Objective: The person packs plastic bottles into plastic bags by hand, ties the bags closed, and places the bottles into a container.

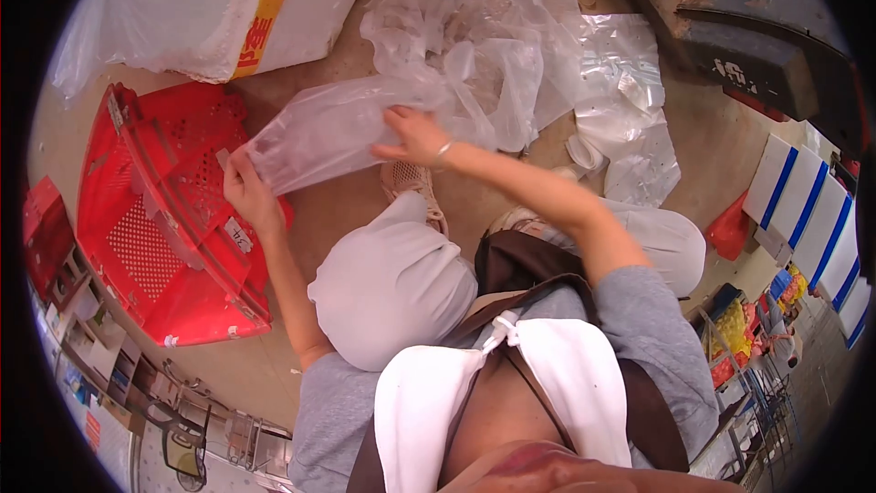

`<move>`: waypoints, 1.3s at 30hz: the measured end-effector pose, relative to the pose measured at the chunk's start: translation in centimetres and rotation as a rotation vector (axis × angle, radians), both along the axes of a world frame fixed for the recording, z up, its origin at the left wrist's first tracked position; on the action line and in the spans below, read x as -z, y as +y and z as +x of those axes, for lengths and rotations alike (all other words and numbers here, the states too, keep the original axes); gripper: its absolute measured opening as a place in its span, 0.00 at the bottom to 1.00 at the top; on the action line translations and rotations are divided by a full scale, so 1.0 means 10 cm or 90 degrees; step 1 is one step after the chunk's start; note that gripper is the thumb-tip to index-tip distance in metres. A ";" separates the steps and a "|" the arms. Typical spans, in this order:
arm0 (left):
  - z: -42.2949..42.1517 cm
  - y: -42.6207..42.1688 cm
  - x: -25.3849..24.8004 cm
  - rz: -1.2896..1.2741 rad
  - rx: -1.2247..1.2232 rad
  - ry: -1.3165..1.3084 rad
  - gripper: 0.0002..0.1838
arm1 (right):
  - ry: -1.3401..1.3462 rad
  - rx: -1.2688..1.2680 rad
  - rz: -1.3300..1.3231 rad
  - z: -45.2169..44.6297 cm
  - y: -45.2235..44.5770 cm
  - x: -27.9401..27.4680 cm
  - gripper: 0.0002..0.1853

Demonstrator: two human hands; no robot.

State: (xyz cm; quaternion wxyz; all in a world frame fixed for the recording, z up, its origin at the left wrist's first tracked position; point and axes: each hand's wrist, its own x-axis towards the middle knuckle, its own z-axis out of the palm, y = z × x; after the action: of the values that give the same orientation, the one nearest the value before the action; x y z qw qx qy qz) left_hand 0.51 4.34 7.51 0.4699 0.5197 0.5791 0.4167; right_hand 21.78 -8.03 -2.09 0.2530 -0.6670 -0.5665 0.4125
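Observation:
A clear plastic bag is stretched between my hands above the floor, its far part running into a crumpled heap. My left hand pinches the bag's left end, beside a red basket. Against the bag's right part lies my right hand, its fingers apart. Behind it spreads the heap of clear plastic film, folded and wrinkled. Shinier plastic sheets lie flat to the right of the heap.
The red perforated basket stands tilted at left. A large white sack with a yellow-and-red strip is at upper left. Dark metal equipment fills the upper right. White boxes with blue stripes are stacked at right.

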 end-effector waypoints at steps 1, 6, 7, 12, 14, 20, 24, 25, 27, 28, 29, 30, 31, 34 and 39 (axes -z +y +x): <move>-0.05 -0.02 -0.03 0.146 0.132 0.080 0.07 | -0.128 -0.127 -0.044 0.26 -0.07 -0.20 0.36; -0.09 -0.28 -0.55 0.046 0.380 0.453 0.17 | -0.425 -0.482 -0.041 1.10 -0.17 -0.77 0.21; -0.07 -0.28 -0.46 0.143 0.360 0.440 0.17 | -0.489 -0.494 0.104 1.17 -0.21 -0.88 0.14; 0.57 -0.30 -0.51 0.288 0.535 0.492 0.14 | -0.458 -0.436 0.192 1.23 -0.13 -1.67 0.07; 0.46 -0.34 -0.28 0.268 0.602 0.561 0.13 | -0.493 -0.399 0.271 1.26 -0.07 -1.80 0.05; 0.03 -0.37 -0.89 0.067 0.235 0.326 0.09 | -0.353 -0.217 0.461 1.33 0.21 -2.03 0.07; 0.06 -0.40 -0.86 0.070 0.178 -0.140 0.11 | -0.055 -0.058 0.500 1.12 0.39 -2.06 0.14; 0.35 -0.36 -0.93 0.056 0.163 -0.232 0.12 | 0.037 -0.022 0.489 1.02 0.44 -2.05 0.14; 0.67 -0.25 -0.78 -0.065 0.185 -0.432 0.17 | 0.128 -0.034 0.422 0.80 0.49 -1.93 0.13; 0.74 -0.24 -0.62 -0.175 0.227 -0.536 0.19 | 0.169 -0.037 0.391 0.72 0.53 -1.86 0.13; 0.75 -0.24 -0.52 -0.069 0.388 -0.243 0.19 | 0.161 -0.042 0.402 0.65 0.57 -1.82 0.13; 0.77 -0.25 -0.46 -0.012 0.466 -0.077 0.19 | 0.154 -0.044 0.409 0.58 0.59 -1.80 0.14; 0.79 -0.27 -0.40 0.060 0.536 0.085 0.19 | 0.152 -0.049 0.409 0.51 0.58 -1.80 0.15; 0.84 -0.28 -0.30 0.125 0.546 0.175 0.17 | -0.016 -0.158 0.563 0.39 0.59 -1.86 0.16; 0.93 -0.29 -0.39 0.020 0.453 0.149 0.10 | 0.247 -0.220 0.077 0.70 0.75 -1.49 0.20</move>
State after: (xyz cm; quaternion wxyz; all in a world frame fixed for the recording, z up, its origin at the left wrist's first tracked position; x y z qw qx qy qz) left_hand 9.80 1.41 11.38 0.5080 0.7399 0.4051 0.1743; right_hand 28.79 -0.51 12.78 0.3221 -0.4525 -0.6365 0.5351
